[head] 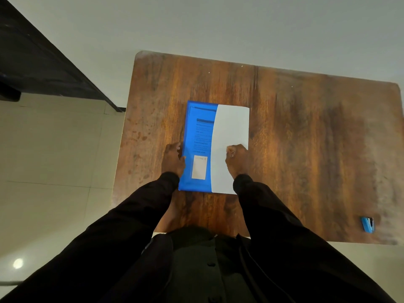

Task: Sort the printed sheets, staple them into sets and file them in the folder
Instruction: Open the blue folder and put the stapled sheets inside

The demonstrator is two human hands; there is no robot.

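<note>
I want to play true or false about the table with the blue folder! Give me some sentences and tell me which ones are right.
1. The folder on the wooden table is blue. True.
2. The blue stapler lies on top of the folder. False: it lies far from the folder, near the table's right front corner.
3. The right hand rests on the white sheet. True.
4. The white sheet covers the folder's left side. False: it covers the right side, and the left side shows print through the blue.
5. The left hand is at the folder's left edge. True.
</note>
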